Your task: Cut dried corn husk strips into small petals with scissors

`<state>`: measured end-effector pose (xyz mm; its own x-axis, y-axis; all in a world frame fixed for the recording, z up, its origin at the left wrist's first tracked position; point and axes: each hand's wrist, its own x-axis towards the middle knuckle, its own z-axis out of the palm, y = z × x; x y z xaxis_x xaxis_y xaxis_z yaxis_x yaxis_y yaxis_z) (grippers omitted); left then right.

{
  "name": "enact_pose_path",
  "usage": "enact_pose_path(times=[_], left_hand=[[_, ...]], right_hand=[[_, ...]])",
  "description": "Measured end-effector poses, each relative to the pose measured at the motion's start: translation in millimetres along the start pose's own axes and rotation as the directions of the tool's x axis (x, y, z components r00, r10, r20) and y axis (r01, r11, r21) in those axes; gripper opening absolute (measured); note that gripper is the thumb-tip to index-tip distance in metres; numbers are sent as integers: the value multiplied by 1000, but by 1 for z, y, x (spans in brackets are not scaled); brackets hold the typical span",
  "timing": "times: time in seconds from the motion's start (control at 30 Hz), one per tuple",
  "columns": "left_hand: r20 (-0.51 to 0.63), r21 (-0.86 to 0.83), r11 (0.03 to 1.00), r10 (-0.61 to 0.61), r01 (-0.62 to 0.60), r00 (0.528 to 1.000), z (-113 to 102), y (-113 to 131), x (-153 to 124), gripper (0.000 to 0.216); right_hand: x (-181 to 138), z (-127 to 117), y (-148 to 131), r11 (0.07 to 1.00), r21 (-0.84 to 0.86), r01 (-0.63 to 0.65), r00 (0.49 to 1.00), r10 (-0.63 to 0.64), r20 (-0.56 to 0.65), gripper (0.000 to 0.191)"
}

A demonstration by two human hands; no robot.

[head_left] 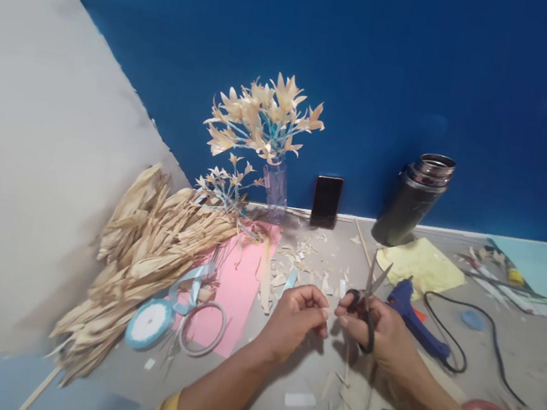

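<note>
My right hand [378, 330] grips a pair of scissors [375, 282] by the dark handles, with the blades pointing up and spread apart. Close to its left, my left hand [299, 319] has thumb and fingertips pinched together. Whatever is between those fingertips is too small to make out. Both hands are held over the grey table, a small gap between them. Pale scraps [302, 252] are scattered on the table beyond my hands. A blue ribbon piece [290, 280] lies just past my left hand.
Dried corn husks [157, 243] are heaped left, beside a ribbon roll [149, 324] and tape ring [202, 330]. Husk flowers [265, 116] stand in a clear vase [275, 188]. A phone [326, 202] and open flask [412, 200] stand behind. A corded glue gun [419, 322] lies right.
</note>
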<state>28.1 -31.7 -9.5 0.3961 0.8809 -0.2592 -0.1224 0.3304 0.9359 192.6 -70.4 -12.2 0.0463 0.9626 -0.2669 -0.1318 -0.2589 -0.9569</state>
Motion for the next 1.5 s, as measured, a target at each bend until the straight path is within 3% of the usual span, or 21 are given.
enact_pose_path(times=[0.17, 0.4, 0.6, 0.83, 0.97, 1.17, 1.5], left_hand=[[52, 36, 997, -64, 62, 997, 6, -1, -3, 12], [73, -274, 960, -38, 57, 997, 2, -5, 1, 17], [52, -316, 949, 2, 14, 999, 11, -13, -1, 30], [30, -380, 923, -50, 57, 998, 16, -16, -2, 26], [-39, -393, 919, 16, -31, 999, 8, -5, 1, 15], [-119, -366, 920, 104, -141, 987, 3, 5, 1, 11], [-135, -336, 931, 99, -140, 986, -1, 6, 3, 12]], right_hand=[[-1, 1, 3, 997, -60, 50, 999, -49, 23, 27], [1, 2, -3, 991, 110, 81, 987, -64, -150, 35], [3, 2, 2, 989, 90, 114, 975, -94, -200, 39], [0, 6, 4, 996, 27, 87, 992, -84, -98, 37], [-2, 8, -9, 994, -88, 68, 992, -58, 111, 39], [-6, 12, -1, 975, -219, 27, 913, 65, 403, 54], [-8, 13, 0, 961, -276, 6, 905, 112, 409, 48]])
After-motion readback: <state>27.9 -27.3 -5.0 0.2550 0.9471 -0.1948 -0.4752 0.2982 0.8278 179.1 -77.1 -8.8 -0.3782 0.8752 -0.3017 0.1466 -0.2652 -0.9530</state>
